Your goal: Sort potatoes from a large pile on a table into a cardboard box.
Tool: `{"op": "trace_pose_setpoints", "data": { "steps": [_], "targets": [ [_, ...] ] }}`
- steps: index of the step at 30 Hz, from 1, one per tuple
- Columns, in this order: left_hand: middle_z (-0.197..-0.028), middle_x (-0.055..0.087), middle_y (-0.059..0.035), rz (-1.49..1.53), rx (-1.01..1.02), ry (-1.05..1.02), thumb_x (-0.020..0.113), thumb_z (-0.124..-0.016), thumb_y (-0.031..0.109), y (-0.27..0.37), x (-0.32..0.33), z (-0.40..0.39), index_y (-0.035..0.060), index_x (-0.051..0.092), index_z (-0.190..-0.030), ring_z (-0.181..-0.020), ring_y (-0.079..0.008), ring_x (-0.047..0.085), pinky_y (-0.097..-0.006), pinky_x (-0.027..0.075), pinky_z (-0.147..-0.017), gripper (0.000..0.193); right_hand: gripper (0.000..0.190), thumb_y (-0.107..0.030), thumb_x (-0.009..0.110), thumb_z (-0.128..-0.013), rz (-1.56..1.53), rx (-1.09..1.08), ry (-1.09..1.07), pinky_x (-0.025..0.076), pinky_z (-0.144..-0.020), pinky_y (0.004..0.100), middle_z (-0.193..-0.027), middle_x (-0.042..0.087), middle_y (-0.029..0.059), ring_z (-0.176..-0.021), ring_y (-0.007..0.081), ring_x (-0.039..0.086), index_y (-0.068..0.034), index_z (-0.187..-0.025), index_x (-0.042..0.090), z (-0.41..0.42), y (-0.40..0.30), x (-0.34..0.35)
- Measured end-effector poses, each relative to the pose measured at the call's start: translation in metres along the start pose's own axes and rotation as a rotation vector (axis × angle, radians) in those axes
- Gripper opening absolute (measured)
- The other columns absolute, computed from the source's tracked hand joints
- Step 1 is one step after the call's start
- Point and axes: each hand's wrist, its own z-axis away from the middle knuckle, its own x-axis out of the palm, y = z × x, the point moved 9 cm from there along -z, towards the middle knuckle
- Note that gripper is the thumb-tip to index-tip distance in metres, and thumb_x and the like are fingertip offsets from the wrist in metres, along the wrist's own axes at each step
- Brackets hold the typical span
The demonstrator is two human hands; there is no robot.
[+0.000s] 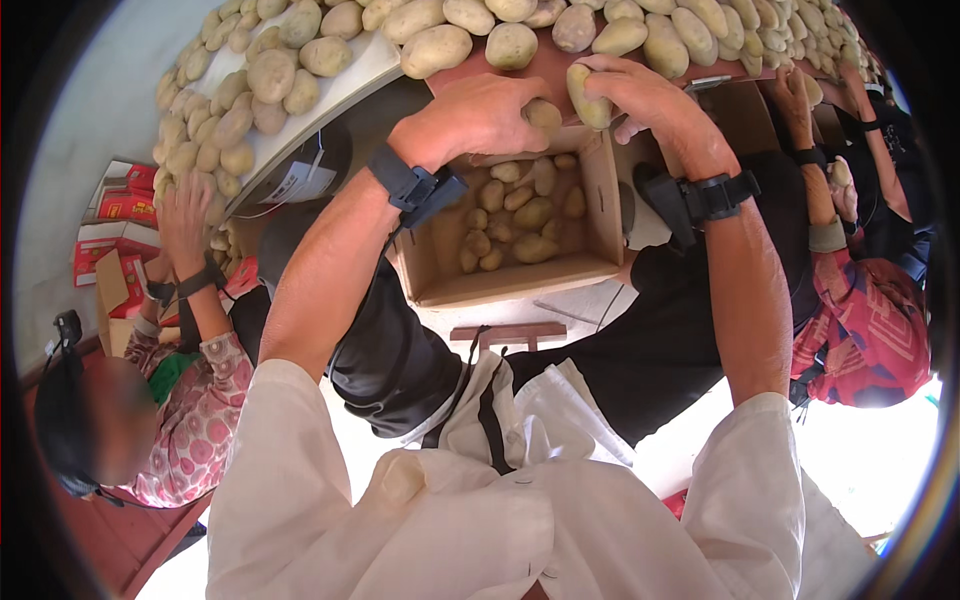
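My left hand (480,116) is closed around a potato (541,115) above the back edge of a cardboard box. Just to its right, my right hand (637,94) grips a longer potato (589,97) between thumb and fingers. Below both hands, the open cardboard box (517,289) holds several loose potatoes (533,214) of mixed sizes. A large heap of potatoes (511,46) covers the table's near edge beyond my hands. Black straps with devices are on both my wrists.
Potatoes are also piled on the white tabletop (330,94) at left. Co-workers sit on either side; one's hands (184,217) touch the left pile, another's hand (793,101) holds a potato at right. Red printed boxes (120,247) stand at far left. My legs flank the cardboard box.
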Motion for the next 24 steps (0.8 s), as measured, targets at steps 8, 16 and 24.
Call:
{"op": "trace_pose_setpoints", "data": {
  "steps": [8, 16, 24],
  "targets": [
    [-0.099, 0.074, -0.0185, -0.137, 0.164, -0.296, 0.074, -0.076, 0.030, -0.016, 0.049, 0.035, 0.0117, 0.067, -0.122, -0.090, -0.0373, 0.072, -0.0460, 0.056, -0.080, 0.049, 0.064, -0.042, 0.062, -0.090, 0.046, -0.008, -0.081, 0.054, -0.070, 0.0303, -0.120, 0.065, 0.0039, -0.099, 0.0163, 0.062, -0.012, -0.146, 0.056, 0.002, 0.005, -0.003],
    [-0.101, 0.076, -0.0171, -0.390, 0.064, -0.339, 0.070, -0.078, 0.018, -0.078, 0.104, 0.056, 0.0124, 0.072, -0.119, -0.097, -0.0371, 0.073, -0.0457, 0.057, -0.086, 0.042, 0.065, -0.044, 0.062, -0.091, 0.035, -0.046, -0.048, 0.053, -0.069, 0.0301, -0.131, 0.062, 0.0049, -0.102, 0.0166, 0.061, -0.011, -0.148, 0.056, 0.004, 0.004, -0.002],
    [-0.089, 0.076, -0.0141, -0.233, -0.011, -0.159, 0.067, -0.085, 0.022, -0.101, 0.028, 0.066, 0.0058, 0.077, -0.101, -0.089, -0.0348, 0.073, -0.0428, 0.057, -0.080, 0.025, 0.056, -0.033, 0.058, -0.093, 0.154, -0.123, -0.325, 0.045, -0.057, 0.0250, -0.105, 0.066, 0.0016, -0.070, 0.0103, 0.052, -0.009, -0.143, 0.061, 0.012, 0.000, 0.036]
  ]
}}
